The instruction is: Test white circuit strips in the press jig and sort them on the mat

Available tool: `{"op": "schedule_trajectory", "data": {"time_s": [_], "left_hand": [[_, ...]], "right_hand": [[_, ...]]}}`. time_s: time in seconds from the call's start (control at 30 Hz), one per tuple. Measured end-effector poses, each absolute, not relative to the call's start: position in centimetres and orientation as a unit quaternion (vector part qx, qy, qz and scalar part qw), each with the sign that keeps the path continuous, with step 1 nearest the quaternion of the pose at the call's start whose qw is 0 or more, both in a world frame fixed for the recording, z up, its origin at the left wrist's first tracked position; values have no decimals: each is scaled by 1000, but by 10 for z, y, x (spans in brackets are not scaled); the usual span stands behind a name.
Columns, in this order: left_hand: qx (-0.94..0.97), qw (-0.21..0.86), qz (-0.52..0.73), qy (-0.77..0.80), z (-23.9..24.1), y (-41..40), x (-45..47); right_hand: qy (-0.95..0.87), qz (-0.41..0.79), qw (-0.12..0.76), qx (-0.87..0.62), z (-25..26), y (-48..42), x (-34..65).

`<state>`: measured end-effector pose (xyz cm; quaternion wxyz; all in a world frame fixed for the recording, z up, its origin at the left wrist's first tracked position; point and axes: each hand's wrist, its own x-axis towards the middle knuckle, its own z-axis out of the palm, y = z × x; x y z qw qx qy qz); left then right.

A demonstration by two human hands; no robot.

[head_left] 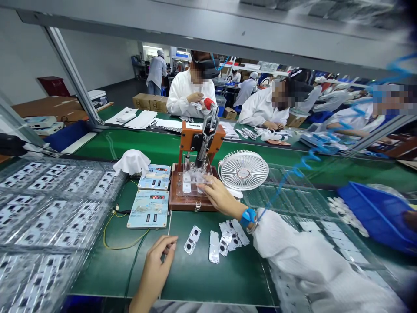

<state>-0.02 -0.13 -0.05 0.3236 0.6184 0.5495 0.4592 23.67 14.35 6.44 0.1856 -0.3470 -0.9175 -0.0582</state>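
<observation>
My right hand (217,196) reaches forward onto the clear fixture (193,181) of a small orange lever press (198,143); its fingers lie flat on a part there. My left hand (159,256) rests on the green mat (202,274) near the front edge, fingers curled in a pinch beside a small clear-and-white part (192,239). Several more such parts (228,239) lie in a loose cluster between my hands. A blue wrist strap (248,216) with a coiled blue cord sits on my right wrist.
Two control boxes with red displays (151,195) and a white cloth (132,161) lie left of the press, a white desk fan (243,170) right. Trays of parts (42,217) fill the left; a blue bin (378,213) stands right. People in white coats work across the belt.
</observation>
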Motion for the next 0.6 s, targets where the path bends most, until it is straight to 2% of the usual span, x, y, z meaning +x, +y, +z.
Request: {"op": "schedule_trajectory", "data": {"time_s": [0.23,0.47,0.6], "left_hand": [[619,334,447,553,-3,-1,-1],[627,322,444,553,-2,0,-2],[634,303,451,550,1,1,-1]], "right_hand": [[-908,46,128,-395,78,161,231],[-924,44,165,-342,75,166,229],[-939,41,112,-322,81,162,211]]}}
